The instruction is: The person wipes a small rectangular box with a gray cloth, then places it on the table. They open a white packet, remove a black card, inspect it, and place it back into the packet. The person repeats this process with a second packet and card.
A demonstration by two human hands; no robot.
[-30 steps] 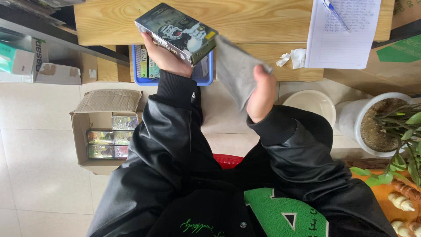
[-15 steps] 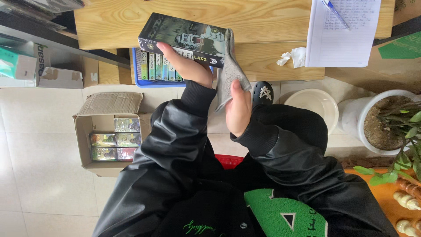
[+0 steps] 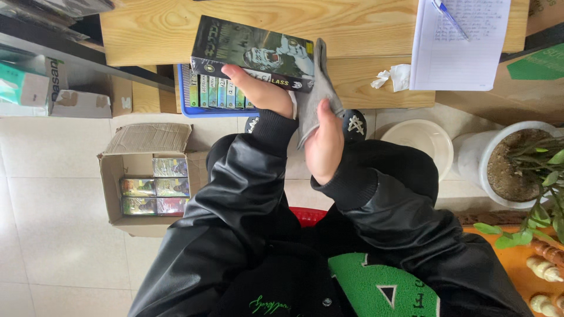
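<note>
Pale floor tiles and a wooden table [image 3: 364, 23] are showing beneath a seated person in a black jacket. Their left hand [image 3: 261, 91] is gripping a flat dark box [image 3: 252, 53] printed with a snarling figure, holding it above the table edge. Their right hand [image 3: 324, 141] is clutching a grey cloth [image 3: 314, 88] that is touching the box's end.

Dark green box [image 3: 252, 54] above carton [image 3: 150, 179]

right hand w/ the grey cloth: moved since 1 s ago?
Yes. The right hand carried the grey cloth leftward along the wooden table edge, up against the dark box in the left hand.
</note>
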